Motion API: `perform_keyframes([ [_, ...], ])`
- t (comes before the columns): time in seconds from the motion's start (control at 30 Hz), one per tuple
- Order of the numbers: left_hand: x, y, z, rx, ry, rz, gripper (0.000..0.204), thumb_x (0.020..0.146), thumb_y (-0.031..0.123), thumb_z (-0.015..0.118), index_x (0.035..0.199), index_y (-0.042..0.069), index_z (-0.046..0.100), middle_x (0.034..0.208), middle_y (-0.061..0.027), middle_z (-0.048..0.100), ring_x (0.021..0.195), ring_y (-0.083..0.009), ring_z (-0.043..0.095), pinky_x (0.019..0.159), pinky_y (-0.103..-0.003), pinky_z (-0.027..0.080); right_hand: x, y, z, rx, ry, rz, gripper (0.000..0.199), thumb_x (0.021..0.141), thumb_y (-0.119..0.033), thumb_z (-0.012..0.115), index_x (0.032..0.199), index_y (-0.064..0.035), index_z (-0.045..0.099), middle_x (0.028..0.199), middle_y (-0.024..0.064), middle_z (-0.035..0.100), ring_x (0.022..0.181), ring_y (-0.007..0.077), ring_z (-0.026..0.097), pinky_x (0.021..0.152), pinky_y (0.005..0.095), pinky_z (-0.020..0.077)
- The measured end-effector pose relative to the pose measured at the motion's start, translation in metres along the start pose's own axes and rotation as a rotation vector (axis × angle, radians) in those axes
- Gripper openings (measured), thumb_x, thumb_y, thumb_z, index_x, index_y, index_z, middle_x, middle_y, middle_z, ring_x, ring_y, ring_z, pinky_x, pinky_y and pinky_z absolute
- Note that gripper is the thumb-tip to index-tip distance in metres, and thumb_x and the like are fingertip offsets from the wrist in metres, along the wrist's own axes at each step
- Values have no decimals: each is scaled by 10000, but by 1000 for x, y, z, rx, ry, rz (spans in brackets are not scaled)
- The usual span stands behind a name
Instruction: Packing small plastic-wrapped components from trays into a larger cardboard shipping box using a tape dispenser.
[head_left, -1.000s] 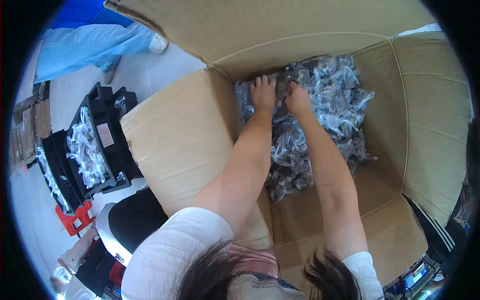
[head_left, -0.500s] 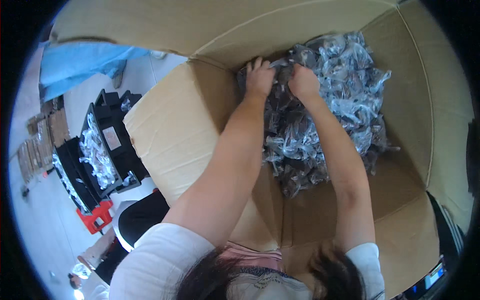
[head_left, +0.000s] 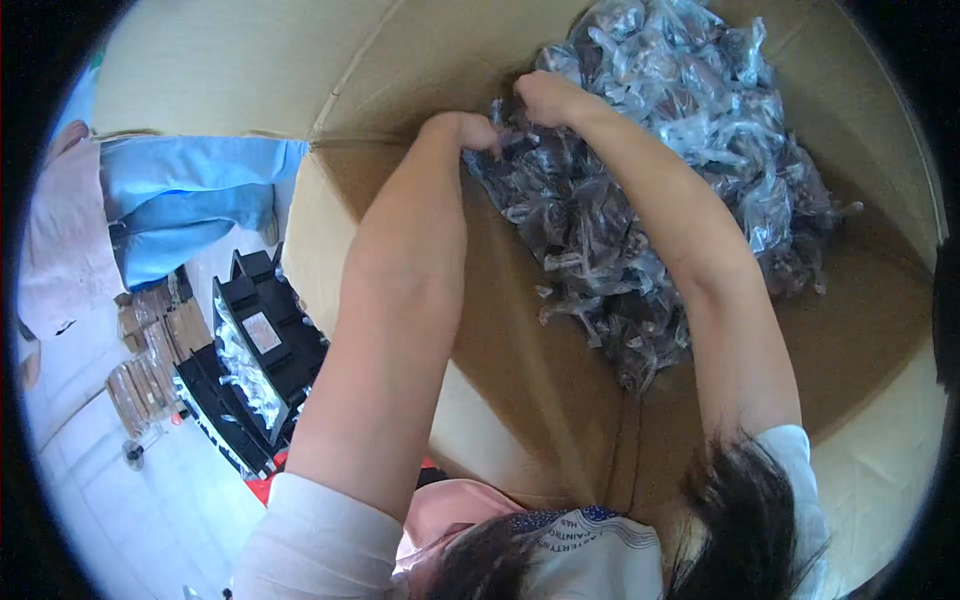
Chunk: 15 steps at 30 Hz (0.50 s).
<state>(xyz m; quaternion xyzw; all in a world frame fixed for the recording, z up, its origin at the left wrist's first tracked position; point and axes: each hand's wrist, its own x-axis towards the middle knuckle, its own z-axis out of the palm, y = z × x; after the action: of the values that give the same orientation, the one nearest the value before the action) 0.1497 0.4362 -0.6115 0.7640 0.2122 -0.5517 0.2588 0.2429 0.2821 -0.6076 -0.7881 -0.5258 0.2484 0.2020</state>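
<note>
Inside a large cardboard box, a heap of small clear plastic bags with dark contents leans toward the far wall. My left hand reaches to the heap's far left corner, against the bags there. It bends downward at the wrist, and its fingertips are mostly hidden. Just to its right, my right hand is closed at the heap's far edge, its fingers curled down among the bags. What those fingers hold is hidden. Both forearms stretch over the box, the right one crossing above the bags.
The box's tall walls and folded flaps surround my arms. Outside on the left, black crates hold more plastic bags. Beyond them are stacked flat cardboard pieces and a person in blue trousers on the pale floor.
My view has shifted, so the heap appears farther right. My left hand has gone from spread fingers on the bags to bent over their corner. My right hand has moved closer to the far wall.
</note>
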Motion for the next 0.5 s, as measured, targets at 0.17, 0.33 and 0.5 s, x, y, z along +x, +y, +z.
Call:
perform_keyframes([
  [0.17, -16, 70, 16, 251, 76, -150, 587, 664, 252, 647, 1221, 118, 520, 1255, -127, 504, 1105, -278, 510, 924, -395, 403, -11, 50, 8, 842, 2, -21, 432, 672, -30, 526, 1102, -30, 567, 1016, 178, 621, 947, 328, 595, 838, 374, 471],
  [0.33, -38, 75, 19, 150, 104, -176, 467, 682, 214, 623, 1124, 70, 590, 1202, -146, 540, 1060, -268, 543, 896, -386, 424, -28, -7, -7, -289, -127, -91, 389, 757, -141, 533, 1144, -105, 553, 1085, 157, 577, 1021, 291, 561, 860, 410, 438],
  [0.5, -12, 84, -8, -36, 644, -10, 381, 700, 209, 616, 1036, 30, 628, 1140, -179, 570, 1100, -304, 523, 915, -386, 417, -42, -5, 11, -279, 138, 241, 275, 795, -232, 512, 1008, -88, 608, 980, 159, 628, 927, 290, 609, 833, 439, 425],
])
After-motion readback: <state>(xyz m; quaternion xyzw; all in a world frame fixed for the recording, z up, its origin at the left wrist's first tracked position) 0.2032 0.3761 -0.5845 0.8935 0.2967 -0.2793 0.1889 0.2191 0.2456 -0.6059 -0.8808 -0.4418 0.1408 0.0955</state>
